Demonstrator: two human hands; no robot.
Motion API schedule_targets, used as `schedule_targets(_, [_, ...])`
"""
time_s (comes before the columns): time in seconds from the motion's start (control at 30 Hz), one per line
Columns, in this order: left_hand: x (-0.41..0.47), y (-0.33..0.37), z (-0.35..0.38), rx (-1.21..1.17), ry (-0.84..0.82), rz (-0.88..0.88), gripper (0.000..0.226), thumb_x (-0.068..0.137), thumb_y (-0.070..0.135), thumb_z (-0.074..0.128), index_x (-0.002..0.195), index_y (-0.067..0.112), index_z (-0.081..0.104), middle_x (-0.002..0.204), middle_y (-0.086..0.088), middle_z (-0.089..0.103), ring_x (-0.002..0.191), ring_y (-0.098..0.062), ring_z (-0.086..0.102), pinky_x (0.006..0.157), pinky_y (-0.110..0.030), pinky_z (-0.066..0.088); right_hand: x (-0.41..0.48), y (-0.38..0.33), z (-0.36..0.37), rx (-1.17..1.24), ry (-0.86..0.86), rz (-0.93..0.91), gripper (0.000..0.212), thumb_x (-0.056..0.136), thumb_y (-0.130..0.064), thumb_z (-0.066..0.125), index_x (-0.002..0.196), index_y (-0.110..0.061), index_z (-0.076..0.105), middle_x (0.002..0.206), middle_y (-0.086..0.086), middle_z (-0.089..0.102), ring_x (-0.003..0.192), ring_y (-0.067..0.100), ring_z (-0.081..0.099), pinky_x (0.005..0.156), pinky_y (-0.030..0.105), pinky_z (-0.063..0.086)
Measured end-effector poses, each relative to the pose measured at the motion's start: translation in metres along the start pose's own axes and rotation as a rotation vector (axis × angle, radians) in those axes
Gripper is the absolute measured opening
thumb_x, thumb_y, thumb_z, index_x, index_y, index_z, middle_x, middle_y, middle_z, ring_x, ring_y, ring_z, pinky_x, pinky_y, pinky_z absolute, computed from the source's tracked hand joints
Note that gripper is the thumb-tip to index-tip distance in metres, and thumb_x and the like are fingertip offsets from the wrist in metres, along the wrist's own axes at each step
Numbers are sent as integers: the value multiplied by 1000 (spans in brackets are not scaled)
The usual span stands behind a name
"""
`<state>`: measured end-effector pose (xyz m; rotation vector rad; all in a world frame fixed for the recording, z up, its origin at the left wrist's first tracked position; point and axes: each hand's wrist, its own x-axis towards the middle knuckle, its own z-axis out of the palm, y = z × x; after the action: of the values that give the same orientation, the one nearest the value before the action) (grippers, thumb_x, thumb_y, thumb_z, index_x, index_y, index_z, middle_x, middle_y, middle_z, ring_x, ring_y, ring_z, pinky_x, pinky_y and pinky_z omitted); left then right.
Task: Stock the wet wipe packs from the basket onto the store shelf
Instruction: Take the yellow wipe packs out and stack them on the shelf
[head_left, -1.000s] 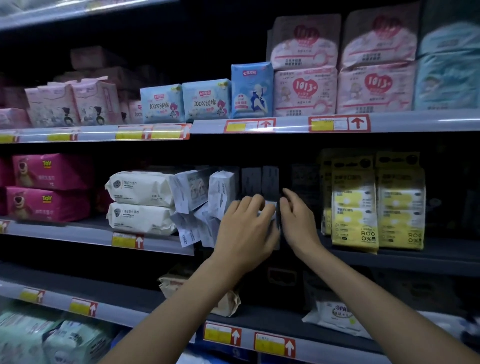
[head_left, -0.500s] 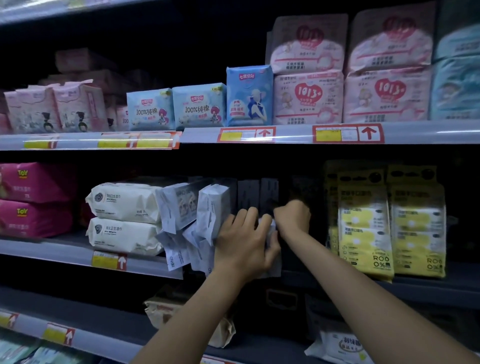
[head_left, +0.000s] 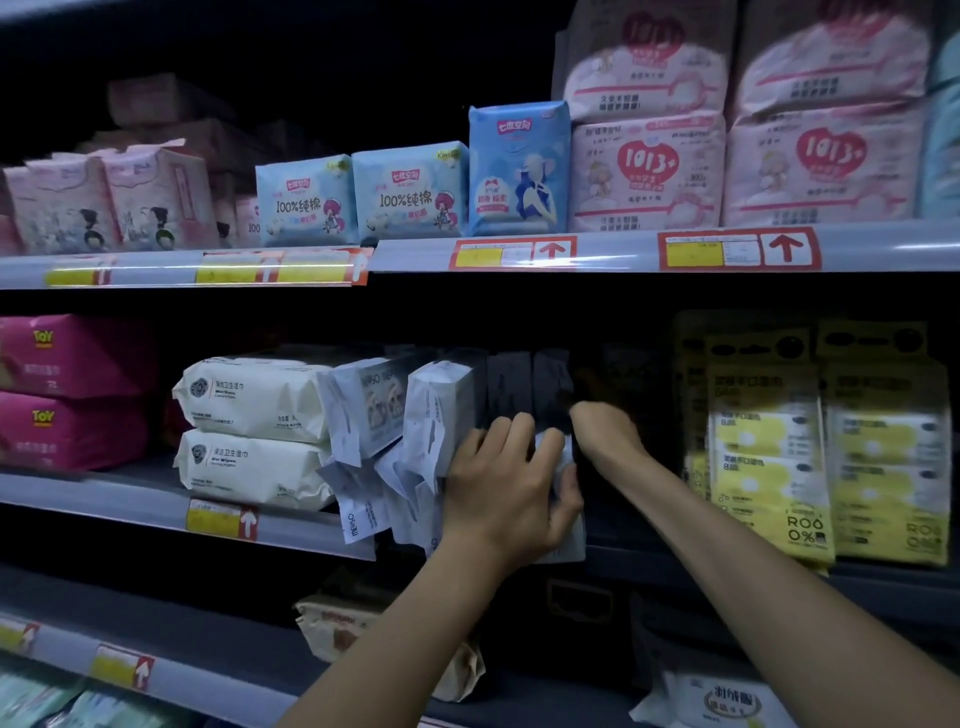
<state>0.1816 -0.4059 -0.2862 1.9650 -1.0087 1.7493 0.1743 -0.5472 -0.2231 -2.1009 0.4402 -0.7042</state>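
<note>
On the middle shelf (head_left: 291, 525), past the pink packs (head_left: 67, 395) and two stacked cream wet wipe packs (head_left: 254, 400), several white packs (head_left: 374, 410) lean askew. Just beside them the left hand (head_left: 506, 488) clasps an upright white wet wipe pack (head_left: 566, 540) at the shelf's front lip, fingers over its face and thumb round its right edge. The right hand (head_left: 605, 431) is curled at the pack's top right; I cannot tell if it grips anything. The dark slot lies straight behind the pack, left of the yellow packs (head_left: 763, 452), so the left hand seems better placed to push. The basket is out of sight.
</note>
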Motion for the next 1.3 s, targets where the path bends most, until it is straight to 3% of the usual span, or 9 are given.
schedule_targets(0.07, [-1, 1, 1, -1, 3, -10, 25, 91, 37, 51, 82, 15, 60, 79, -3, 54, 71, -24, 50, 63, -35, 35, 0, -6, 2, 58, -30, -11, 12, 106, -21, 49, 110, -15, 59, 118, 19, 61, 98, 31, 59, 84, 36, 46])
schedule_targets(0.1, [-2, 1, 1, -1, 8, -10, 25, 91, 37, 51, 82, 15, 60, 79, -3, 54, 71, -23, 50, 63, -35, 35, 3, -7, 4, 68, -38, -43, 23, 106, -22, 50, 126, -14, 60, 128, 19, 60, 110, 33, 59, 90, 37, 45])
schedule_targets(0.23, [-1, 1, 4, 3, 18, 0, 25, 89, 38, 52, 82, 15, 60, 78, -2, 53, 71, -23, 49, 63, -35, 36, 9, -6, 12, 19, -50, -138, 44, 107, -25, 50, 150, -17, 46, 149, 11, 50, 129, 31, 53, 94, 31, 40])
schedule_targets(0.43, [0, 2, 6, -2, -7, -10, 25, 89, 39, 51, 85, 16, 60, 79, -3, 54, 71, -24, 51, 63, -36, 37, 3, -14, -2, -5, -73, -109, 39, 107, -23, 52, 142, -6, 52, 140, 18, 55, 126, 34, 54, 93, 33, 42])
schedule_targets(0.63, [2, 3, 3, 26, -90, -37, 23, 94, 36, 47, 89, 16, 57, 83, -3, 54, 74, -25, 51, 66, -38, 35, -32, 6, -9, 58, 48, -46, 16, 98, -13, 57, 98, 2, 64, 82, 11, 63, 77, 27, 62, 60, 31, 44])
schedule_targets(0.93, [10, 17, -47, -75, -368, -150, 33, 104, 32, 30, 94, 17, 58, 89, -1, 59, 78, -24, 59, 66, -34, 39, -103, -11, -28, 69, 191, -199, 26, 101, -10, 54, 119, -23, 68, 108, -4, 67, 96, 14, 61, 75, 24, 45])
schedule_targets(1.07, [-3, 5, -88, -295, -207, -179, 29, 99, 21, 42, 112, 14, 67, 109, -1, 67, 91, -21, 60, 74, -31, 43, -123, -37, -25, 92, 198, -296, 28, 100, -9, 54, 124, -19, 66, 103, -5, 65, 94, 13, 61, 76, 25, 48])
schedule_targets(1.2, [-9, -23, -120, -286, 111, -472, 18, 97, 14, 58, 115, 12, 62, 107, -2, 59, 92, -23, 59, 78, -36, 49, -139, -68, -5, 104, 127, -336, 27, 99, -25, 61, 124, -18, 65, 98, -7, 64, 97, 16, 66, 87, 36, 56])
schedule_targets(1.3, [-4, -60, -123, -205, 24, -812, 44, 95, 25, 70, 132, 7, 54, 122, -11, 58, 110, -31, 58, 90, -46, 51, -144, -89, 18, 63, 41, -310, 42, 88, -44, 72, 117, -16, 63, 99, -5, 68, 96, 19, 67, 86, 41, 57])
